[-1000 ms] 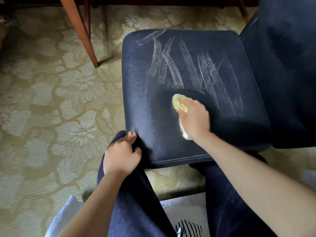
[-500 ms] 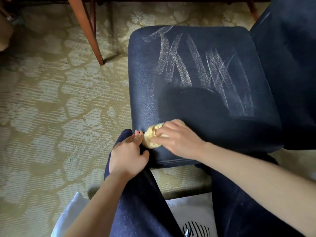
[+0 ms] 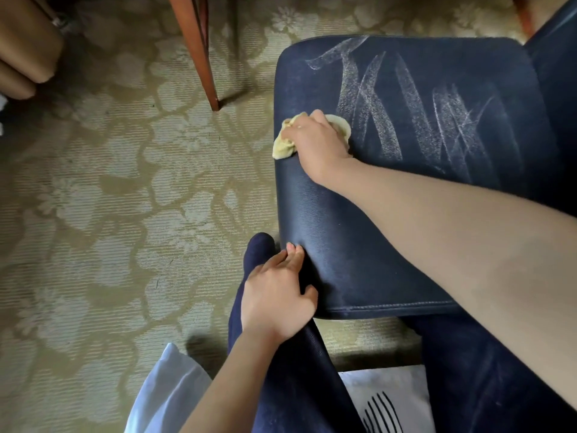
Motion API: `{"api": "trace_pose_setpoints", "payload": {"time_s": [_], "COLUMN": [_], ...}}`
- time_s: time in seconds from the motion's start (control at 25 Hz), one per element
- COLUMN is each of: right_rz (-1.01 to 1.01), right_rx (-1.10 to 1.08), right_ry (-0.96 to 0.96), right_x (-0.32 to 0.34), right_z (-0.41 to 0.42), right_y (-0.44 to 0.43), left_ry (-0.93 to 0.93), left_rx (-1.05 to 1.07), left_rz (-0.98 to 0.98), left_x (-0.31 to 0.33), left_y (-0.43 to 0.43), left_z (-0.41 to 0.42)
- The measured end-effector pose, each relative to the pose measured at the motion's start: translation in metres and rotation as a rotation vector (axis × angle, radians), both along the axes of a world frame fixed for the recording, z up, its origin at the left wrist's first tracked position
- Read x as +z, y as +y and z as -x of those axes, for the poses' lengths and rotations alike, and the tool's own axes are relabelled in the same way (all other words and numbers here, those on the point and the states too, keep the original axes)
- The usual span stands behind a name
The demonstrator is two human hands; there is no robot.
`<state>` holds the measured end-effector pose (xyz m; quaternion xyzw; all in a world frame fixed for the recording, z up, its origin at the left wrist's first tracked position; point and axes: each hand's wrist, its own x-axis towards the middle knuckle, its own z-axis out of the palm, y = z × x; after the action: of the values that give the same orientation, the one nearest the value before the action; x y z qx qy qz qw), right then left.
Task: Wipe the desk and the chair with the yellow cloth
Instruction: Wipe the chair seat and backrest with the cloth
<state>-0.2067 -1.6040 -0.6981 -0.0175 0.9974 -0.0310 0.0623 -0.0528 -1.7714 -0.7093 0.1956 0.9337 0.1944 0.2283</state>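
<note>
A floral beige carpet (image 3: 93, 214) fills the left of the view, and a dark blue chair seat (image 3: 359, 229) takes up the right, with its chair back (image 3: 559, 73) rising at the far right edge. Pale streaks (image 3: 374, 120) cross the far half of the seat, while the near half looks plain and dark. A dark trouser leg (image 3: 296, 385) runs up from the bottom to the seat's near left corner. A slanted wooden leg (image 3: 196, 51) stands on the carpet beyond the seat's left side. The left hand (image 3: 274, 301) rests on the knee, its grip loose and spread, fingertips touching the seat's corner and holding nothing. The right hand (image 3: 315, 142) reaches across to the seat's left edge, its grip curled down over the yellow cloth (image 3: 284, 145). The cloth lies bunched on the seat under that palm, just left of the streaks, with folds showing on both sides of the hand.
</note>
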Motion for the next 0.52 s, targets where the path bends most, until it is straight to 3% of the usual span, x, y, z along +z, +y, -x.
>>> {"api": "trace_pose_setpoints", "payload": {"time_s": [0.28,0.52], "right_rz": [0.020,0.151], "right_rx": [0.317,0.480], "right_ry": [-0.139,-0.087], "right_x": [-0.008,-0.002], "right_z": [-0.052,-0.140], "right_y": [-0.008,0.000], "left_ry": [-0.030,-0.056], "left_rx": [0.087,0.495], "left_rz": [0.002,-0.218], "left_x": [0.000,0.006], "left_y": [-0.004,-0.017], "left_z": [0.008,0.007]}}
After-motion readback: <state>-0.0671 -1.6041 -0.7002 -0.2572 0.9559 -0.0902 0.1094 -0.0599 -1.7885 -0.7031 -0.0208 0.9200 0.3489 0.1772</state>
